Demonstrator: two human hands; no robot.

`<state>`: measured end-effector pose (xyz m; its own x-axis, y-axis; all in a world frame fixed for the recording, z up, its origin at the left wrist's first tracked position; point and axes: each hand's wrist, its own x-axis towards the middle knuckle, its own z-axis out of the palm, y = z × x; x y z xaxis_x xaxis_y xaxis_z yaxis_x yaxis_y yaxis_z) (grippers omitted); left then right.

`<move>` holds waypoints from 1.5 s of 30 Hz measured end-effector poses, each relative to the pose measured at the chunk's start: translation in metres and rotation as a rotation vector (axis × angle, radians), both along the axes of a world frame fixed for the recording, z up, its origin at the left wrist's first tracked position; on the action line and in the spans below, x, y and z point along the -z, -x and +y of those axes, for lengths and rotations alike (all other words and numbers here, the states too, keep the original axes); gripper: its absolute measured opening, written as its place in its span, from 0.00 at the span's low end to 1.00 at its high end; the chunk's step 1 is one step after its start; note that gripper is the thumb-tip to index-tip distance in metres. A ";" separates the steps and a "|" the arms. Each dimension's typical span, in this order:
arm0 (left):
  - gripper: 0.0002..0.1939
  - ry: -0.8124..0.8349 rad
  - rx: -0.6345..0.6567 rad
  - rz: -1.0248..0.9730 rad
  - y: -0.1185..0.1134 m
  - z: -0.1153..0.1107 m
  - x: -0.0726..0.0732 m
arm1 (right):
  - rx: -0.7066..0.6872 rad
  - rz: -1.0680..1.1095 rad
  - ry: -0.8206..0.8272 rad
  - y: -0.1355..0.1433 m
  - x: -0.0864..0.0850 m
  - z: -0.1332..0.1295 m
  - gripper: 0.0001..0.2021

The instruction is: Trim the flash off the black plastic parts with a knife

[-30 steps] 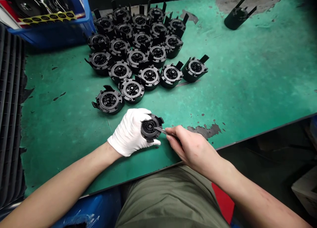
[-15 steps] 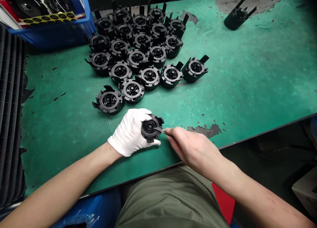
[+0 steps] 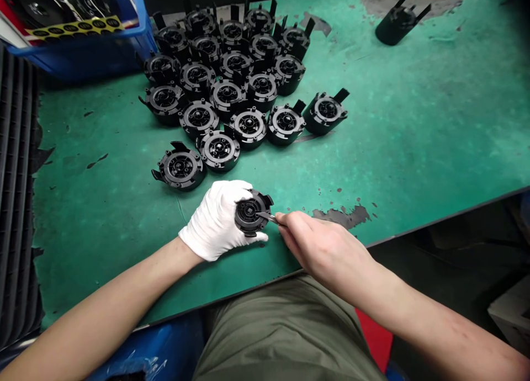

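In a white glove, my left hand (image 3: 221, 221) is closed round a black round plastic housing (image 3: 250, 211), its ribbed end face turned up towards me. My bare right hand (image 3: 317, 243) grips a thin craft knife (image 3: 267, 217) by its handle. The pointed metal blade lies over the right side of the housing's face; whether it touches the plastic I cannot tell. Just beyond my left hand, a similar black housing (image 3: 181, 167) with upright tabs stands on the green work surface, at the near end of a group of several like it.
The green table (image 3: 414, 149) has worn grey patches. A blue bin (image 3: 95, 52) with packaged goods stands at the back left. Another black housing (image 3: 396, 26) sits apart at the back right. Grey ribbed panelling (image 3: 19, 193) borders the left side, and the table's front edge runs close to my lap.
The view has shifted very slightly. Both hands, the housing and the knife keep nearly the same position.
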<state>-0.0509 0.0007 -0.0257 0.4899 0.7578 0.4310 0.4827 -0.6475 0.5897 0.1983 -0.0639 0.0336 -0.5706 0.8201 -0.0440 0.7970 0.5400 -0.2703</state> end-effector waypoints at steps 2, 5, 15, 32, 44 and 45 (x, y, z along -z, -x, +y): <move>0.36 0.001 -0.004 0.009 0.000 0.000 0.000 | 0.003 -0.073 0.003 0.003 -0.005 -0.003 0.04; 0.35 0.000 -0.002 0.017 -0.001 0.000 -0.001 | -0.023 -0.170 -0.054 0.006 -0.012 -0.004 0.06; 0.36 0.004 0.000 0.009 -0.003 0.002 -0.002 | -0.209 -0.273 -0.156 0.001 -0.024 0.013 0.10; 0.36 0.034 0.009 0.039 -0.002 0.003 -0.004 | -0.403 -0.244 -0.098 -0.015 -0.023 0.049 0.09; 0.38 0.049 -0.012 0.034 -0.002 0.003 -0.001 | -0.579 -0.253 -0.072 -0.021 -0.027 0.079 0.10; 0.38 0.052 -0.012 0.034 -0.002 0.003 -0.001 | -0.576 -0.255 -0.084 -0.020 -0.027 0.078 0.10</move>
